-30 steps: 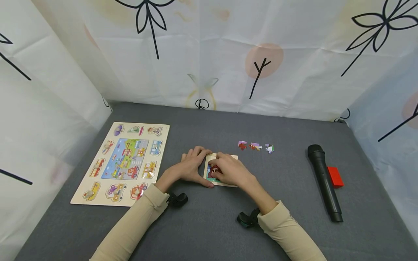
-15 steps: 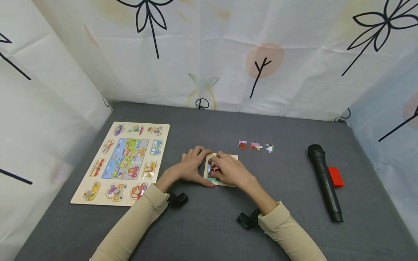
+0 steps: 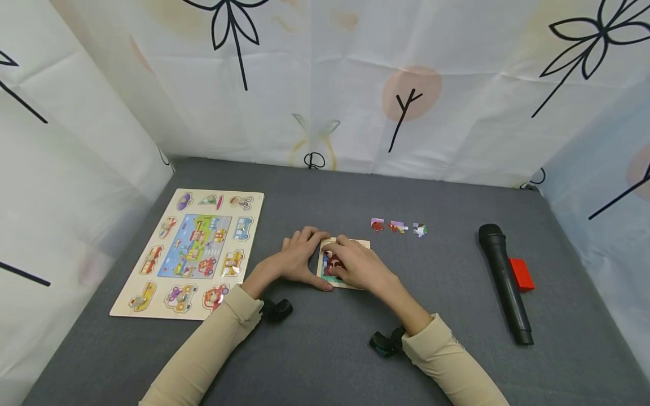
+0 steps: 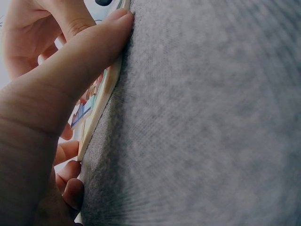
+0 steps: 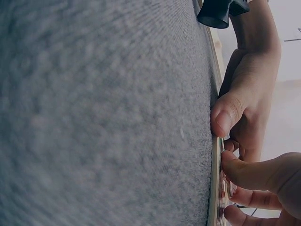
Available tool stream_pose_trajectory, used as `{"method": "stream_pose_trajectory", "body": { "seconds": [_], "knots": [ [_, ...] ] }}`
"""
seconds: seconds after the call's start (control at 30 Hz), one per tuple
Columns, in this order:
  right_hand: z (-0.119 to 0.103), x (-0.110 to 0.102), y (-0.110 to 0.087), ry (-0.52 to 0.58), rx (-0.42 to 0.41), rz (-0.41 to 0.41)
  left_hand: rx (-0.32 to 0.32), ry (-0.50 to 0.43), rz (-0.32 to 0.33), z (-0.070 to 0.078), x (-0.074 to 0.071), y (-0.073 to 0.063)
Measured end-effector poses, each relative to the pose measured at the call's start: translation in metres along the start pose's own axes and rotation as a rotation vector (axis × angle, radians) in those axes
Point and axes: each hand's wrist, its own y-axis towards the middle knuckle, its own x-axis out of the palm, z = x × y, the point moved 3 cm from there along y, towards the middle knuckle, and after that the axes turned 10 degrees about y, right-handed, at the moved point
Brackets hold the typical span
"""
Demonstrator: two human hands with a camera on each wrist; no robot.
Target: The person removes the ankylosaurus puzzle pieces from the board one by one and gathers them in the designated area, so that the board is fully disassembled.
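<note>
A small wooden jigsaw tray (image 3: 364, 244) with a brown animal picture (image 3: 332, 264) lies on the table between both hands. My left hand (image 3: 297, 260) holds its left side, thumb on the near edge and fingers toward the far corner. In the left wrist view the thumb rests along the tray's pale edge (image 4: 109, 87). My right hand (image 3: 361, 264) is over the tray, its thumb and fingers curled down onto the picture. Between them in the right wrist view sits a thin puzzle piece (image 5: 230, 187), pinched and mostly hidden. The hand covers the tray's right part.
Three loose jigsaw pieces (image 3: 398, 227) lie in a row beyond the tray. A large wooden vehicle puzzle board (image 3: 195, 248) lies at left. To the right are a black microphone (image 3: 505, 285) and a red block (image 3: 521, 275). White patterned curtains (image 3: 345, 84) border the grey table.
The right fingers shift very slightly over the picture. Both hands, the tray and the loose pieces otherwise keep their places.
</note>
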Motion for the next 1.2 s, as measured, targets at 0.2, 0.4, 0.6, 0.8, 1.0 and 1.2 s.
{"method": "stream_pose_trajectory", "body": {
  "seconds": [0.2,0.4,0.6,0.8,1.0,1.2],
  "knots": [
    [0.0003,0.0007,0.0003,-0.007,-0.002,0.0,-0.004,0.001,0.0,0.0014,-0.001,-0.0003],
    [0.0006,0.0009,0.0009,-0.016,0.011,-0.007,-0.008,0.0,0.002,0.0013,-0.001,-0.0002],
    [0.0003,0.0004,0.0003,-0.023,0.001,0.0,-0.006,0.002,0.004,0.0009,-0.0007,-0.0003],
    [0.0003,-0.0001,-0.0011,-0.016,-0.017,0.011,-0.001,0.002,0.006,0.0009,-0.0009,-0.0006],
    [0.0007,-0.0018,-0.0026,-0.005,-0.028,0.02,0.0,0.006,0.004,0.0011,-0.0014,-0.0006],
    [0.0022,-0.0045,-0.0047,0.011,-0.008,0.007,0.003,0.009,0.001,0.0015,-0.0017,-0.0009]
  ]
}}
